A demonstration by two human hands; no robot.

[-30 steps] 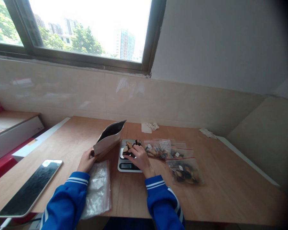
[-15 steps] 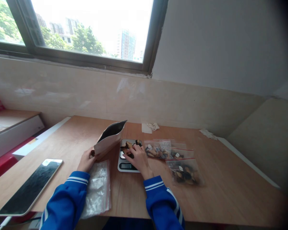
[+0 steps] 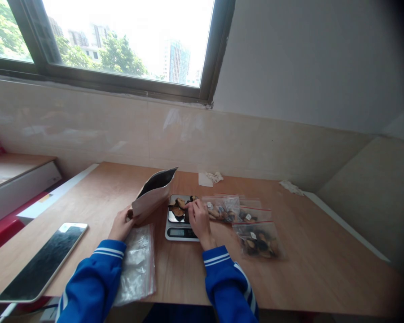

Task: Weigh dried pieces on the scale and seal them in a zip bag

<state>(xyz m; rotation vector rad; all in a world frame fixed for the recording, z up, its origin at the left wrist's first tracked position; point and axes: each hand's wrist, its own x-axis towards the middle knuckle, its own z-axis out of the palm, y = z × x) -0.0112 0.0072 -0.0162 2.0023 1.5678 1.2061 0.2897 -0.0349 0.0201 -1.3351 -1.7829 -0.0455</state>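
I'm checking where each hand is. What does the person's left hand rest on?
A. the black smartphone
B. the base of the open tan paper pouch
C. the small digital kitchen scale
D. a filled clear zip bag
B: the left hand rests at the base of the open tan paper pouch, away from the other things.

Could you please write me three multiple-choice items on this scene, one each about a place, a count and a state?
1. Where does the phone lie?
A. left of the left hand
B. on the scale
C. under the window

2. How many filled zip bags lie right of the scale?
A. one
B. three
C. six

3. How is the paper pouch?
A. sealed flat
B. torn in half
C. open at the top

Answers: 1 A, the phone sits near the table's left edge. 2 B, three bags with dark pieces are lined up there. 3 C, its dark mouth gapes while the left hand steadies its base; the right hand rests on the scale.
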